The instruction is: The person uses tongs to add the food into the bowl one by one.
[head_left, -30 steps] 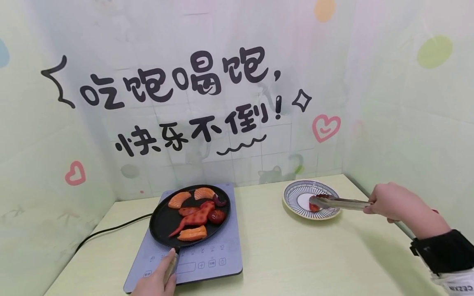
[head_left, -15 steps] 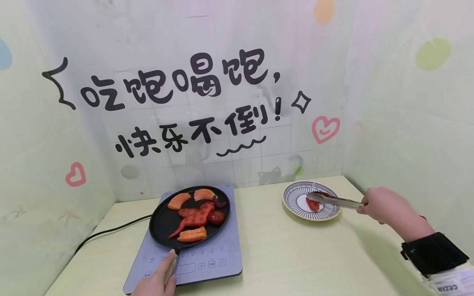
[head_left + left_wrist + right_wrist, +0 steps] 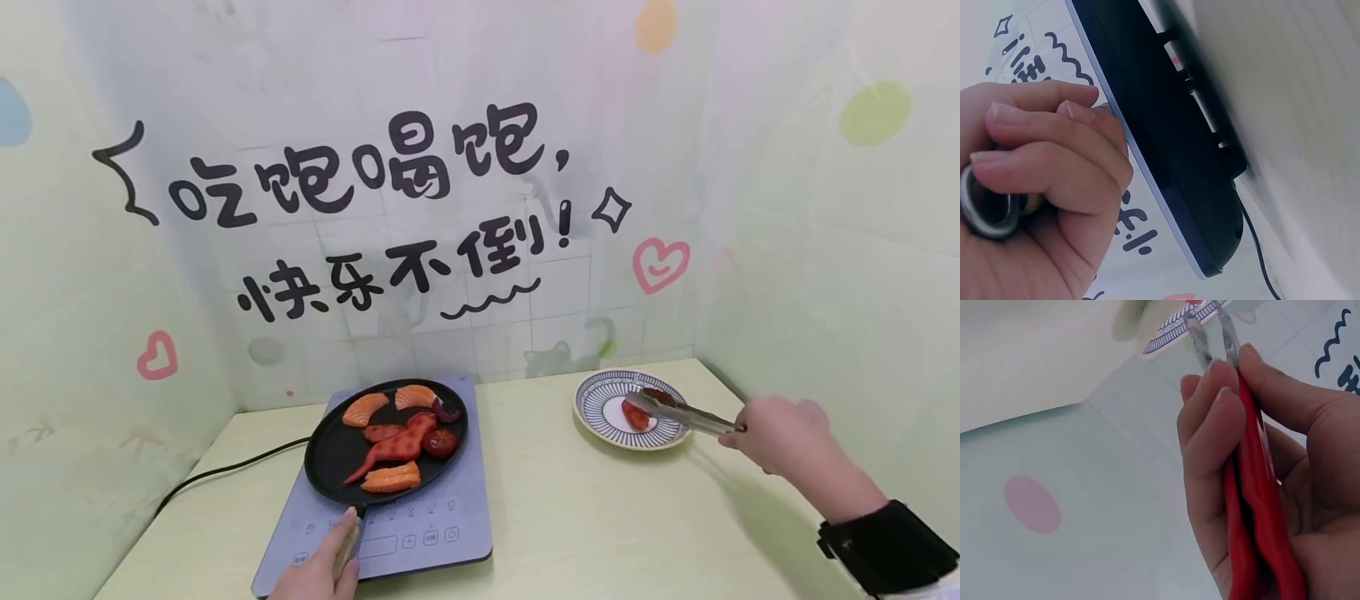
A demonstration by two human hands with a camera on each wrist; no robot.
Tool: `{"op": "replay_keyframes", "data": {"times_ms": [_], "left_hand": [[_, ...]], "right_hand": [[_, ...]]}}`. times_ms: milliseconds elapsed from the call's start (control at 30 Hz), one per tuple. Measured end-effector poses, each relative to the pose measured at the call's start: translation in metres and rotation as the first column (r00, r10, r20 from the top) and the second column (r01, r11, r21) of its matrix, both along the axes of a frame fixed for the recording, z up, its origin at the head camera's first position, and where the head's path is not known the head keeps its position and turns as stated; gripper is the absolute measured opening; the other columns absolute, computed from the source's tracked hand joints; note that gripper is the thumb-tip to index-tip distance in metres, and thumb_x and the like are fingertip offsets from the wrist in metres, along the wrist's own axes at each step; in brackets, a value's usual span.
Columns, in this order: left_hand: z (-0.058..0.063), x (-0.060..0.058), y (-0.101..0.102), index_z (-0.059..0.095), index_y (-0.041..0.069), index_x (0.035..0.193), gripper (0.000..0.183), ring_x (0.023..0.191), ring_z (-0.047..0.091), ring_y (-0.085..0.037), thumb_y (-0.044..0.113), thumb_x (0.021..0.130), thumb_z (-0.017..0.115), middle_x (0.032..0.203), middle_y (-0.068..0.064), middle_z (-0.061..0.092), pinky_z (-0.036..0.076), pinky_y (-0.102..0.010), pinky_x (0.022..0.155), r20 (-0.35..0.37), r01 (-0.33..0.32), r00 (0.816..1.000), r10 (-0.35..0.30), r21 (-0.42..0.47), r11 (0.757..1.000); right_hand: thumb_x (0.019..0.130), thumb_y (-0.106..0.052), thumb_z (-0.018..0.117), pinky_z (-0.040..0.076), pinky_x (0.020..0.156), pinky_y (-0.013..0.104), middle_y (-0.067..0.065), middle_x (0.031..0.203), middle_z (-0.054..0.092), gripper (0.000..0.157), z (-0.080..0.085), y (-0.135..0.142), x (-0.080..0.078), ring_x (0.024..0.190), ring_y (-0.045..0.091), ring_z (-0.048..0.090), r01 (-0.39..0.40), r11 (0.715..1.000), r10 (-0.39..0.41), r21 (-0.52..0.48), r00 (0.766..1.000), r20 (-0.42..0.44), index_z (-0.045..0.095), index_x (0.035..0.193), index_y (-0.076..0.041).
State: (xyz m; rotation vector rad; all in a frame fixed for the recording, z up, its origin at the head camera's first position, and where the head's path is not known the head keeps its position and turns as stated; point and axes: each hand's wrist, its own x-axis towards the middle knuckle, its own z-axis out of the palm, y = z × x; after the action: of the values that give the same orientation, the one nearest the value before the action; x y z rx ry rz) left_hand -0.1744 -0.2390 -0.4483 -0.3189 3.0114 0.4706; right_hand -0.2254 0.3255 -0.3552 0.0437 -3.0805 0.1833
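In the head view my left hand (image 3: 318,562) grips the handle (image 3: 347,546) of a black frying pan (image 3: 330,458); its curled fingers and the handle's end ring (image 3: 988,203) fill the left wrist view. Orange salmon-like slices (image 3: 366,409), a long red piece (image 3: 397,446) and a round dark red piece (image 3: 440,443) lie in the pan. My right hand (image 3: 787,442) holds metal tongs (image 3: 697,419), with red handles (image 3: 1260,469) in the right wrist view. Their tips are over a patterned plate (image 3: 590,406), just above a red food piece (image 3: 636,416). A darker piece (image 3: 660,395) lies behind the tongs, partly hidden.
The pan sits on a grey induction cooktop (image 3: 468,521) with a touch panel. A black cord (image 3: 225,465) runs from it to the left. Printed walls (image 3: 480,342) enclose the pale table (image 3: 570,517) at the back and sides.
The tong tips were down at the red piece; they have since risen off it, and it lies on the plate in fuller view. The left hand and pan stay put.
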Motion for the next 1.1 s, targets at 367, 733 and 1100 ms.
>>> {"op": "replay_keyframes", "data": {"times_ms": [367, 733, 1100], "left_hand": [[-0.002, -0.002, -0.002, 0.047, 0.014, 0.159, 0.066, 0.064, 0.057, -0.025, 0.031, 0.099, 0.069, 0.088, -0.020, 0.073, 0.048, -0.042, 0.064, 0.003, 0.000, 1.000, 0.000, 0.001, 1.000], [0.005, 0.004, 0.002, 0.049, 0.011, 0.157, 0.065, 0.067, 0.059, -0.025, 0.029, 0.099, 0.070, 0.096, -0.024, 0.074, 0.050, -0.042, 0.065, -0.021, 0.020, 1.000, -0.020, 0.021, 1.000], [0.008, 0.003, 0.004, 0.047, 0.013, 0.159, 0.066, 0.067, 0.057, -0.025, 0.030, 0.099, 0.069, 0.093, -0.020, 0.073, 0.049, -0.042, 0.067, 0.013, 0.003, 1.000, -0.003, 0.010, 1.000]], "right_hand": [[0.096, -0.026, 0.075, 0.034, 0.052, 0.034, -0.002, 0.057, 0.045, 0.040, -0.035, -0.029, 0.013, 0.054, 0.016, 0.043, 0.010, 0.989, -0.035, -0.145, 0.984, -0.174, 0.057, 0.063, -0.013], [0.096, -0.025, 0.074, 0.035, 0.051, 0.037, 0.006, 0.063, 0.050, 0.036, -0.046, -0.045, 0.018, 0.056, 0.022, 0.045, 0.066, 0.982, -0.090, -0.177, 0.987, -0.132, 0.056, 0.069, -0.007], [0.094, -0.023, 0.076, 0.036, 0.050, 0.038, 0.006, 0.064, 0.053, 0.033, -0.049, -0.050, 0.020, 0.056, 0.023, 0.046, 0.044, 0.986, -0.068, -0.162, 0.987, -0.147, 0.059, 0.071, -0.007]]}}
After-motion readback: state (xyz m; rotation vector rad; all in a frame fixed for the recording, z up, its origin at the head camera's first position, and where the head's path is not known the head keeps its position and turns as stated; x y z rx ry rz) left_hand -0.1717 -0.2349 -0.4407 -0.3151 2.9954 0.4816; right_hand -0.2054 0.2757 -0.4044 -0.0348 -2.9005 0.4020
